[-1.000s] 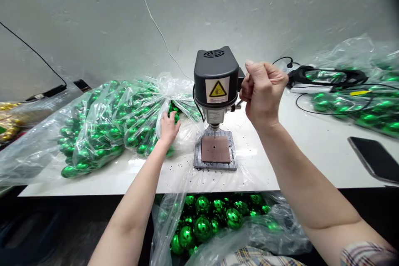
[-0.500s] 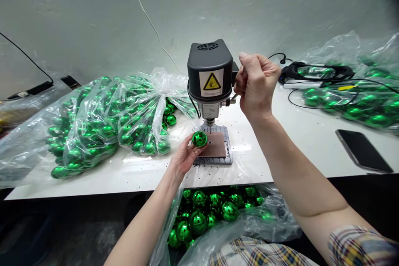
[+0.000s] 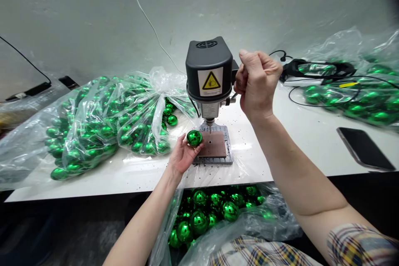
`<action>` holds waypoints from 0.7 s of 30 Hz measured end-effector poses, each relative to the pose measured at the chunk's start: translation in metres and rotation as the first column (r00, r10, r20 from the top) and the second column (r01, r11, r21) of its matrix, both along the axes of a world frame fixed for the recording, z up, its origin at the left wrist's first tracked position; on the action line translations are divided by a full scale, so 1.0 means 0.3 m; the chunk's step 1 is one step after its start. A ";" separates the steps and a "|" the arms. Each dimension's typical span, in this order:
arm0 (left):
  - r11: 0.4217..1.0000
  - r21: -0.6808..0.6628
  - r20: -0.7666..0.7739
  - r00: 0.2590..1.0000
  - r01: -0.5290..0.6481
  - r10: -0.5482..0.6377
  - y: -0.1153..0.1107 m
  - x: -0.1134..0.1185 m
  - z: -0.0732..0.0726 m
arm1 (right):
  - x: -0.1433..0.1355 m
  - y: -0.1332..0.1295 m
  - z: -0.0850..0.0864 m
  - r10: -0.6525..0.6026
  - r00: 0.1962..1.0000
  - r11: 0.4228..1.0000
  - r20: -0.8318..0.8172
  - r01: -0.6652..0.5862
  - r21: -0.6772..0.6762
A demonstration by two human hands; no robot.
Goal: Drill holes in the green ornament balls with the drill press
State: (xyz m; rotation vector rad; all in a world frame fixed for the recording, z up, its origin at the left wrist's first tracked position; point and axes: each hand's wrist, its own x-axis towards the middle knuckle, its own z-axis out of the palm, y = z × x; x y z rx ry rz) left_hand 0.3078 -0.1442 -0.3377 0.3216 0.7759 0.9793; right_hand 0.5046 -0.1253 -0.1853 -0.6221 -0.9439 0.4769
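Note:
My left hand [image 3: 183, 156] holds a shiny green ball [image 3: 194, 138] in its fingers, at the left edge of a brown plate [image 3: 215, 145] with a small hole. The plate lies on the grey metal base [image 3: 229, 156] of a small black drill press [image 3: 209, 70] with a yellow warning label. Its bit points down above the plate, apart from the ball. My right hand [image 3: 258, 83] is closed in a fist at the press's right side, around its lever [image 3: 232, 99]; the grip itself is mostly hidden by the fingers.
Clear bags of green balls [image 3: 90, 129] cover the table's left side. Another such bag [image 3: 368, 99] and black cables are at the right, with a phone [image 3: 364, 148] nearer the front. Below the table edge, an open bag [image 3: 199, 220] holds several green balls. Dark shavings dot the white tabletop [image 3: 137, 174].
My left hand has moved slightly left with the green ball, away from the drill bit. My right hand stays at the lever.

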 end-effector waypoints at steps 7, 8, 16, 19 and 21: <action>0.999 0.034 -0.078 0.996 0.037 -0.034 -0.007 0.007 -0.003 | 0.000 -0.005 0.008 0.003 1.000 1.000 -0.017 -0.004 -0.018; 0.999 0.038 -0.076 0.997 0.021 -0.018 -0.004 0.006 -0.005 | 0.001 -0.005 0.007 0.004 1.000 1.000 -0.015 -0.004 -0.016; 0.971 0.232 -0.280 0.960 0.053 0.015 0.006 0.002 -0.062 | 0.000 -0.005 0.007 -0.018 0.999 0.998 0.029 0.020 -0.065; 0.924 0.373 -0.440 0.894 0.091 0.090 0.006 0.010 -0.086 | -0.001 -0.006 0.009 -0.013 1.000 0.996 -0.009 0.012 -0.091; 0.899 0.420 -0.502 0.857 0.127 0.113 0.010 0.016 -0.093 | 0.000 -0.006 0.008 -0.005 1.000 0.995 -0.012 0.004 -0.101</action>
